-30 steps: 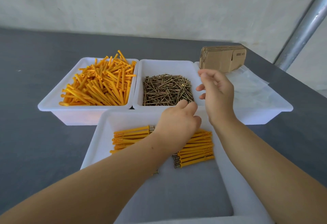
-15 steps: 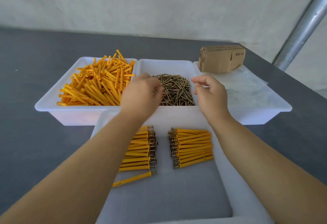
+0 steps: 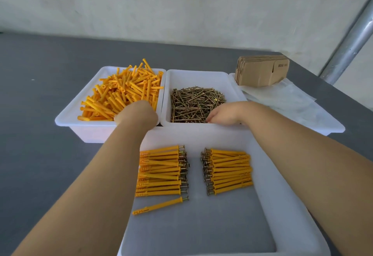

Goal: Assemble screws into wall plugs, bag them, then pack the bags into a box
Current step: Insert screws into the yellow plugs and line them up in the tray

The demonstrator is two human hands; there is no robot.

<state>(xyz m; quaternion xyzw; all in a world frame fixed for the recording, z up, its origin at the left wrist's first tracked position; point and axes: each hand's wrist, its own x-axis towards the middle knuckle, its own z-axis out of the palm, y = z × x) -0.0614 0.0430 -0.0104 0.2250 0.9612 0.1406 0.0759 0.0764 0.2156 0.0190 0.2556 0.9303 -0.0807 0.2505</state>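
The left hand (image 3: 139,114) reaches into the light, stiff wall plugs (image 3: 123,92); its fingers are hidden. The right hand (image 3: 224,114) fingers pinch among thin, sharp screws (image 3: 193,102); better hold one at mid-shaft.

Dark grey table (image 3: 40,114) under everything. Pale, rough-looking wall (image 3: 181,3) along its far edge. Shiny metal pole (image 3: 351,43) leans diagonally at upper right, past the table's corner.
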